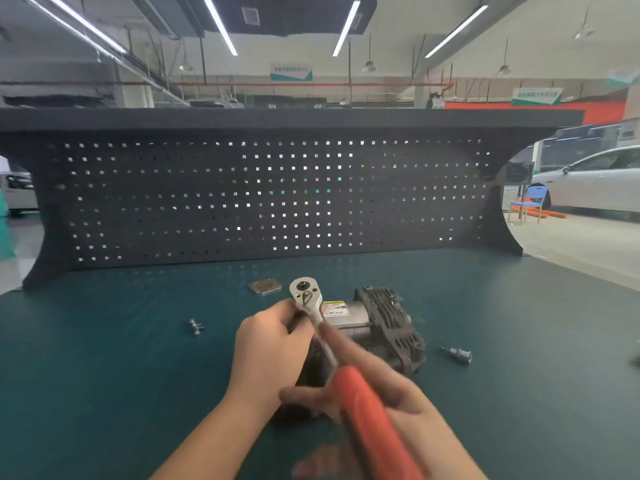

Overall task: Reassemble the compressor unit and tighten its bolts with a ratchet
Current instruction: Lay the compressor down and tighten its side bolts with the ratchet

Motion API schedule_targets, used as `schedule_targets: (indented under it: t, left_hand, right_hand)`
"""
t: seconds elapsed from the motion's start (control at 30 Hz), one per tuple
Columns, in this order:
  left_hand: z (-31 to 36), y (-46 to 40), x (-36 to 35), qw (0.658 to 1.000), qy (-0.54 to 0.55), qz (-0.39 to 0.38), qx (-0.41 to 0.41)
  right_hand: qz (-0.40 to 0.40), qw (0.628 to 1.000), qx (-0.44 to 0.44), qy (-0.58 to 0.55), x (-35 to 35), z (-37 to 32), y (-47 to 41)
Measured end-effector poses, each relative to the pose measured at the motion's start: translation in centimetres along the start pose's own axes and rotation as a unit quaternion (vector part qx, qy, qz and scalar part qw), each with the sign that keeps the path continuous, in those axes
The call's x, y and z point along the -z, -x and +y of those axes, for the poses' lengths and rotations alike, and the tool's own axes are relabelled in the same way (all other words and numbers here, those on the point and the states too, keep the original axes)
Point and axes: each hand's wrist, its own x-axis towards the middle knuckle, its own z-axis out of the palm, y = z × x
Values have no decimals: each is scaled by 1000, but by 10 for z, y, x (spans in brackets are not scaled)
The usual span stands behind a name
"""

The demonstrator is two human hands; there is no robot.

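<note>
The dark compressor unit (388, 320) lies on the green bench top, its finned metal head toward the right and a yellow-and-white warning label on its silver barrel. A ratchet (306, 294) with a silver head and an orange handle (372, 410) slants over it. My left hand (270, 344) curls round the ratchet's neck just below the head, over the compressor's left end. My right hand (391, 396) grips the orange handle and is blurred with motion. The part of the compressor under my hands is hidden.
A small flat metal plate (265, 285) lies behind the ratchet head. A loose bolt (196, 327) sits to the left and a socket bit (456, 354) to the right. A black pegboard (270, 199) walls off the back of the bench (104, 375).
</note>
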Motion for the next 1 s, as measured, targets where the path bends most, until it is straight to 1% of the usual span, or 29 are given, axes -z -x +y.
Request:
schedule_targets:
  t: [0.03,0.07,0.1,0.13,0.17,0.2,0.23,0.3,0.33,0.4,0.47,0.5,0.57,0.63,0.67,0.73,0.8,0.83,0.93,0.97,1.0]
  left_hand:
    - [-5,-1,-1,1000,0,0,-18]
    - [-5,-2,0,999,-13,17,-33]
    - [-8,-4,-1,998,-23,27,-47]
    - [-7,-3,0,998,-27,29,-52]
    - [-8,-3,0,998,-21,24,-55]
    - [-8,-3,1,998,-18,17,-50]
    - [-9,-3,1,998,-20,15,-49]
    - [-12,-3,1,998,-39,20,-48]
    - [-11,-3,1,998,-48,21,-46]
    - [-11,-2,-1,998,-50,30,-34]
    - [-8,1,-3,998,-28,46,-14]
    - [-8,2,-4,999,-13,49,-3]
    - [-7,3,-4,999,-2,47,8]
    - [-8,1,-1,999,-24,37,0]
    - [-8,0,0,998,-48,29,-15]
    - [-7,0,3,995,-82,14,-51]
    - [-4,-1,4,994,-84,2,-63]
    - [-4,-2,4,996,-73,-3,-58]
    - [-5,-4,1,999,-38,3,-29]
    - [-5,-4,-1,999,-24,14,-20]
    - [-4,-3,-2,1000,-8,25,-15]
  right_hand:
    - [-41,998,48,20,-1,16,19]
    - [-66,995,59,49,-3,22,23]
    - [-28,998,45,37,-5,9,26]
    - [-10,1000,26,11,-3,4,26]
    - [-4,1000,-11,-18,0,2,26]
    - [10,999,-48,-23,-5,-2,27]
    - [33,998,-48,-7,-8,-6,29]
    - [103,987,-54,110,-18,-11,34]
    - [133,972,-40,190,-26,-10,34]
    - [164,924,5,345,-41,2,27]
    - [202,865,29,459,-52,20,15]
    - [219,847,34,483,-57,29,11]
    - [223,835,32,502,-55,38,10]
    - [225,819,30,526,-43,26,18]
    - [227,797,31,559,-34,15,24]
    - [231,707,19,669,-14,-13,31]
    - [251,609,14,752,-3,-44,26]
    - [259,578,16,773,-1,-57,22]
    - [251,512,4,821,-5,-67,14]
    - [236,499,-7,834,-6,-60,14]
    - [213,510,-14,833,-10,-48,14]
